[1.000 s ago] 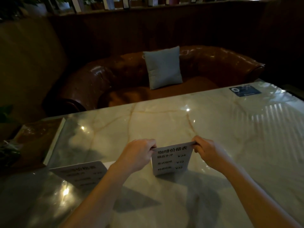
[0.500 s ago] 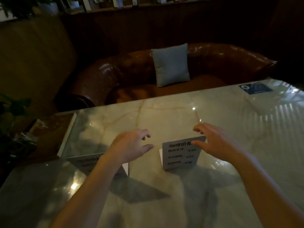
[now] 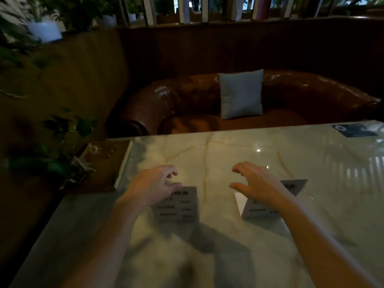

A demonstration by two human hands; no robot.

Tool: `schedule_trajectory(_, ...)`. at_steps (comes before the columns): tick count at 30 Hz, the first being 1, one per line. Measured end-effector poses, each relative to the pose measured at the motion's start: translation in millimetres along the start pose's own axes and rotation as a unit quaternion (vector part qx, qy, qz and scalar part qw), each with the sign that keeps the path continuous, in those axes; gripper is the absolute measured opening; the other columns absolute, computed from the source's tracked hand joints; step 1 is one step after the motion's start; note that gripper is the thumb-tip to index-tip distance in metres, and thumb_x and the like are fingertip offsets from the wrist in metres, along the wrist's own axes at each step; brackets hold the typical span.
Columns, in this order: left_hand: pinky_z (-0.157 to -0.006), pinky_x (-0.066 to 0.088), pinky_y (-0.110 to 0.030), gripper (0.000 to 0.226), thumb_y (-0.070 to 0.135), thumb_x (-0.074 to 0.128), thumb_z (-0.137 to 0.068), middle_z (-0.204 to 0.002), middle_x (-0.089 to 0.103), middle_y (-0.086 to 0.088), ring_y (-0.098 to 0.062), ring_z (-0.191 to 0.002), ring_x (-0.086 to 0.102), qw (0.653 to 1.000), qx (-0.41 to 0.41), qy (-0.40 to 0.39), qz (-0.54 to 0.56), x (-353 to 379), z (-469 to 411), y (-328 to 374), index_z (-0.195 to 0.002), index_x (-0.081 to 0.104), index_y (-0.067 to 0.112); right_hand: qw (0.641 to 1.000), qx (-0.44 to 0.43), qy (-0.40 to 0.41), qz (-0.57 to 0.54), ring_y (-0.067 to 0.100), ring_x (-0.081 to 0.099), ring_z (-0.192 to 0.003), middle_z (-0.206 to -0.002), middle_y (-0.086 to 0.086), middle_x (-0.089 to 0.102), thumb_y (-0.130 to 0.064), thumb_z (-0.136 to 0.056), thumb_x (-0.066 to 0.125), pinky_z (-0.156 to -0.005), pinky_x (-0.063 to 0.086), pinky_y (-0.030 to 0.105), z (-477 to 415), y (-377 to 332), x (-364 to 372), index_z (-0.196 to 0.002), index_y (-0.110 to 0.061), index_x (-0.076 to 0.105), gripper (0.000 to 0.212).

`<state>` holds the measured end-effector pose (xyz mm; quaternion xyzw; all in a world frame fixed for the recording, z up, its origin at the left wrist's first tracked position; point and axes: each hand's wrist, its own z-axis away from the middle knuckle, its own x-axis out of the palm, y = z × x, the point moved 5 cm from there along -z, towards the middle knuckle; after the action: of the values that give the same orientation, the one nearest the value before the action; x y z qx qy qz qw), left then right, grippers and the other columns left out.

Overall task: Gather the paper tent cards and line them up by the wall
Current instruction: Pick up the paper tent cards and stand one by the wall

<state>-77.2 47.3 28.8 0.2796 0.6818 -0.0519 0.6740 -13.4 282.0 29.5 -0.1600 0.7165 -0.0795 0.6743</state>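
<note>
Two white paper tent cards with printed price lists stand on the marble table (image 3: 218, 256). The left tent card (image 3: 180, 206) stands just under my left hand (image 3: 153, 186), whose fingers are spread and hold nothing. The right tent card (image 3: 261, 208) is partly covered by my right hand (image 3: 255, 183), which hovers over its top edge with fingers apart. Neither hand grips a card. The brown wall (image 3: 62, 86) runs along the table's left side.
A dark tray-like slab (image 3: 106, 161) lies at the table's left edge beside a potted plant (image 3: 52, 154). A brown leather sofa (image 3: 187, 100) with a grey cushion (image 3: 241, 94) sits behind the table. A blue sticker (image 3: 353, 129) marks the far right corner.
Both hands let go of the right card, which now stands on the table. My left hand moved left over the other card. The view shifted so both cards sit nearer the centre.
</note>
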Motion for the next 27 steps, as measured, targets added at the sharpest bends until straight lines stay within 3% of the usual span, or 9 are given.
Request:
schedule_trajectory(8,-0.074,0.047,-0.032,0.031,0.05,0.055,-0.081,-0.103,0.062,0.006,-0.012,-0.091,0.055,0.999,-0.006,-0.029,0.027,-3.7,18.5,-32.7,-0.104,0.055,0.029,0.999,-0.009,-0.02,-0.036,0.018,0.055,-0.105,-0.122,0.003,0.056,-0.041,-0.084,0.053,-0.091,0.048,0.039,-20.2,-60.2,32.9,-0.118,-0.021,0.044,0.041)
schedule_trajectory(12,-0.067,0.046,-0.031,0.022,0.047,0.053,-0.083,-0.094,0.062,0.007,-0.011,-0.082,0.055,0.999,-0.016,-0.011,0.039,-1.7,22.6,-40.4,-0.096,0.056,0.029,0.999,-0.007,-0.013,-0.047,0.017,0.056,-0.099,-0.116,0.002,0.059,-0.038,-0.086,0.052,-0.085,0.05,0.036,-23.2,-73.7,46.5,-0.113,-0.022,0.046,0.032)
schedule_trajectory(18,-0.077,0.049,-0.035,0.011,0.032,0.054,-0.085,-0.098,0.064,0.006,-0.013,-0.089,0.057,0.997,-0.032,0.023,0.061,6.0,28.7,-50.7,-0.095,0.056,0.027,0.997,-0.004,0.008,-0.077,0.016,0.055,-0.086,-0.103,0.001,0.061,-0.032,-0.087,0.051,-0.075,0.048,0.032,-21.3,-80.4,63.8,-0.102,-0.02,0.05,0.019)
schedule_trajectory(22,-0.075,0.051,-0.04,0.002,0.023,0.056,-0.084,-0.089,0.066,0.002,-0.016,-0.083,0.058,0.994,-0.033,0.054,0.087,8.6,31.5,-57.3,-0.085,0.058,0.024,0.993,0.005,0.02,-0.115,0.015,0.052,-0.078,-0.09,-0.001,0.059,-0.022,-0.087,0.049,-0.069,0.044,0.028,-24.2,-79.2,67.8,-0.092,-0.018,0.052,0.007)
schedule_trajectory(27,-0.071,0.052,-0.041,0.005,0.019,0.059,-0.082,-0.082,0.066,0.001,-0.015,-0.077,0.059,0.992,-0.032,0.077,0.096,9.6,32.6,-61.8,-0.079,0.061,0.022,0.99,0.016,0.025,-0.134,0.021,0.053,-0.073,-0.081,0.0,0.056,-0.015,-0.087,0.045,-0.066,0.047,0.037,-28.7,-76.9,70.7,-0.083,-0.016,0.051,0.007)
